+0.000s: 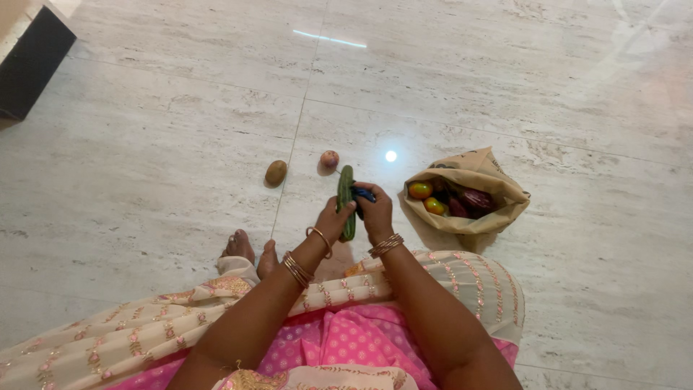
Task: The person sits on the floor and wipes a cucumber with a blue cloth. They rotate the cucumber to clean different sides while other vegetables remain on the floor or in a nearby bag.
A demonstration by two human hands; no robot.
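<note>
A long green cucumber (346,198) is held upright over the floor (144,166), in front of the person's knees. Its lower half is gripped by the left hand (336,219), whose fingers are wrapped and pressed together around it. The right hand (375,213) is closed on a small blue tool (363,193) set against the cucumber's right side near the top; whether it is a peeler or a knife cannot be made out, since most of it is covered by the fingers. Gold bangles (297,269) are worn on both wrists.

To the right, well apart from the hands, a tan paper bag (491,206) lies on the floor with its mouth rolled open toward the person. Inside it, two orange-red round fruits or tomatoes (421,190) are seen at the left, and dark purple vegetables (476,200) at the right; anything deeper is hidden by the bag's folded rim. Dark printing is visible on the bag's far flap, too small to make out.

Beyond the cucumber, a brown potato (276,172) and a pinkish round vegetable (329,159) are lying on the floor, near each other but not touching. Bare toes (242,247) show to the left, beside cream and pink patterned cloth (346,339). A dark block (32,61) is cut off at the upper left corner.
</note>
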